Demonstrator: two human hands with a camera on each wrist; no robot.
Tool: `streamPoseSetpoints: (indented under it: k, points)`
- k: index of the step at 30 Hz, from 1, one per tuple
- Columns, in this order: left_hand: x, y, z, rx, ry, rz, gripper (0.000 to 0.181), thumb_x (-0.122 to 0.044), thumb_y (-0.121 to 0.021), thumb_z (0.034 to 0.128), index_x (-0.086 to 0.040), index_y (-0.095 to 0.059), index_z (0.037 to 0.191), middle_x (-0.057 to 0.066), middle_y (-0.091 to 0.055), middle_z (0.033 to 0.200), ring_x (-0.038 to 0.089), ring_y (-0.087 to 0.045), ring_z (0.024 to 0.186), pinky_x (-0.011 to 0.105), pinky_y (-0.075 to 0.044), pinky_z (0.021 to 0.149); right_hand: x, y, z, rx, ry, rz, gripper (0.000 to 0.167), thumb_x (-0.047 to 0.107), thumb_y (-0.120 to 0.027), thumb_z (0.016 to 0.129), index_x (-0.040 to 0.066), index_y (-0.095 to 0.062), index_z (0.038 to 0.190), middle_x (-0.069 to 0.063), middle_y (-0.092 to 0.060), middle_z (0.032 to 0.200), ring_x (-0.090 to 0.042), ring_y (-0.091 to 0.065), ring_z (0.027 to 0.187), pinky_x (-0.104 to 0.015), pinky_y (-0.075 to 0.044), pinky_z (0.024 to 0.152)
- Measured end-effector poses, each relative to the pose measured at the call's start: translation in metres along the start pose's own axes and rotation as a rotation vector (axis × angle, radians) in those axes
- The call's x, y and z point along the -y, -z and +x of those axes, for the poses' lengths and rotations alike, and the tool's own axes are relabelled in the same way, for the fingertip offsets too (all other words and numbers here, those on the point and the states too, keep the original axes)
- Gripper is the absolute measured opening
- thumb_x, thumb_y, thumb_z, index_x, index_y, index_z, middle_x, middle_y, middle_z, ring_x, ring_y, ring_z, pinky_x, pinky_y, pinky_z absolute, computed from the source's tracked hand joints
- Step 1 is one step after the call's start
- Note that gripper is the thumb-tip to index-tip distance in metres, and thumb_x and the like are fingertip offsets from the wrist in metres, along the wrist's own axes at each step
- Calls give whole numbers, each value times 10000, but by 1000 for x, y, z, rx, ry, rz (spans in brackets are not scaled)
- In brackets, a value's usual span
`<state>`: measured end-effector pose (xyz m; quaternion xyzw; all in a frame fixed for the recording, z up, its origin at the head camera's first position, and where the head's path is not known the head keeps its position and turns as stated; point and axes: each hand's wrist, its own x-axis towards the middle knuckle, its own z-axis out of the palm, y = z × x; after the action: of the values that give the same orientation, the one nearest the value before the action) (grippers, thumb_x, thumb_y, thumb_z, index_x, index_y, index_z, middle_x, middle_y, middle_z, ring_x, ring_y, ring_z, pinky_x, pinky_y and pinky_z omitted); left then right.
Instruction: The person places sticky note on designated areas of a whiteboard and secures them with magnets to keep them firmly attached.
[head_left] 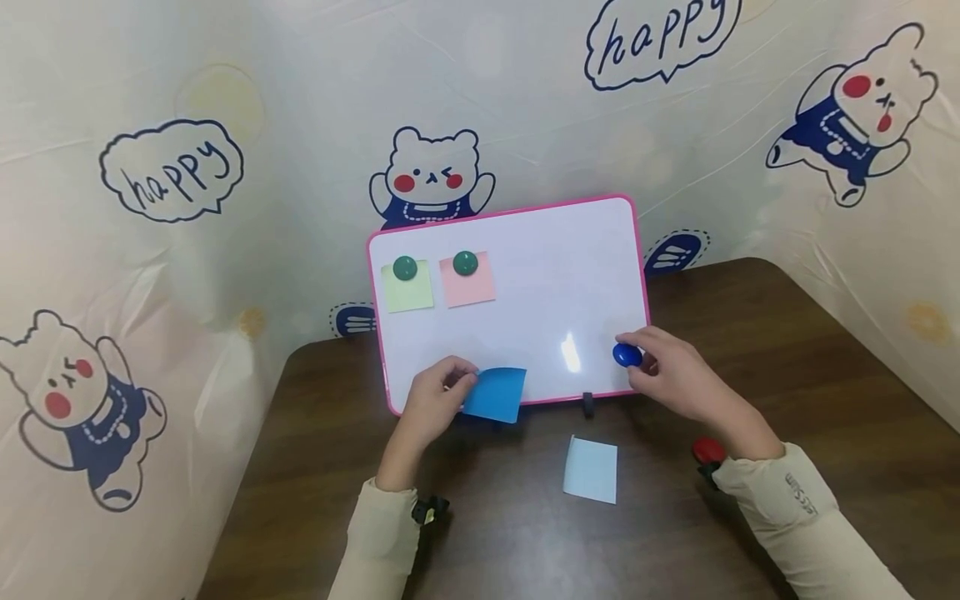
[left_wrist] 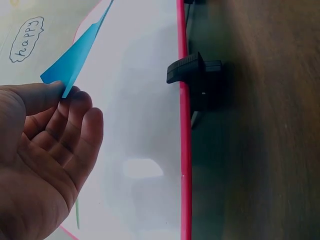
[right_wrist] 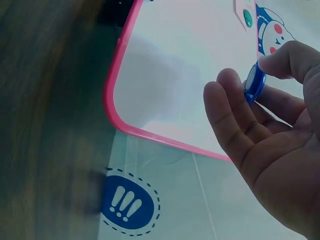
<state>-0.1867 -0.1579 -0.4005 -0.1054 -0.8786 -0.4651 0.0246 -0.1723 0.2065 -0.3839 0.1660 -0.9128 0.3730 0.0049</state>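
Observation:
A whiteboard with a pink frame stands tilted on the table. My left hand pinches a blue sticky note by one edge, in front of the board's lower left part. In the left wrist view the thumb and fingertips grip the note at its corner. At the board's lower right, my right hand holds a round blue magnet between thumb and fingers; its pale underside shows in the right wrist view. Green magnets sit over a light green note and a pink note on the board.
A light blue sticky note lies on the brown table before the board. A red magnet is near the right sleeve. Black clips hold the board's lower edge. Behind hangs a printed curtain.

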Motion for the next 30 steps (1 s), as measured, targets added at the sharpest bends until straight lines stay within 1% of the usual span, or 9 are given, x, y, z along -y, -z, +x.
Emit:
streamPoseSetpoints:
  k: [6,10,13,17,20,25,30]
  points:
    - [-3,-1,6,-24,-5,-10,152,-239,-632,1010,-132,-705,1087,23,-675,996,245,-626,860,375,-583,750,0,0,2,-14,1,33,492,163,-728,924,57,-560,1375,-128,-586,1195,-259,-599,928,-345,-589,732]
    - [-7,-2,11,-39,-23,-26,155,-243,-630,1009,-128,-706,1080,16,-681,989,239,-640,826,373,-583,748,1,0,4,-29,3,37,490,190,-732,928,70,-559,1370,-118,-606,1155,-250,-592,902,-317,-582,702]
    - [-10,-4,16,-47,-24,-35,167,-256,-624,1011,-127,-705,1081,12,-682,988,236,-647,821,376,-585,750,3,1,6,-44,1,34,500,202,-729,933,69,-555,1382,-115,-620,1129,-246,-590,885,-305,-576,684]
    - [-13,-6,23,-67,-9,-56,176,-263,-625,1011,-126,-707,1085,23,-682,998,245,-656,836,389,-589,759,8,2,11,-63,11,31,529,171,-718,937,41,-535,1415,-134,-624,1131,-249,-593,882,-315,-575,678]
    - [-13,-8,28,-88,3,-65,175,-272,-631,1007,-134,-709,1081,18,-683,995,247,-660,836,385,-589,757,12,0,15,-72,26,31,522,144,-714,937,24,-537,1413,-139,-621,1138,-249,-594,884,-325,-575,687]
    - [-16,-9,35,-106,22,-61,176,-293,-634,1004,-154,-704,1085,-4,-681,980,233,-659,823,365,-584,752,13,-3,19,-79,39,37,478,133,-719,933,28,-567,1374,-127,-620,1126,-245,-589,883,-323,-572,689]
    - [-18,-11,41,-115,52,-55,186,-310,-631,1002,-164,-699,1093,-4,-678,975,228,-657,829,365,-583,749,14,-3,21,-77,32,45,491,154,-723,934,42,-558,1382,-121,-619,1131,-246,-590,884,-331,-577,700]
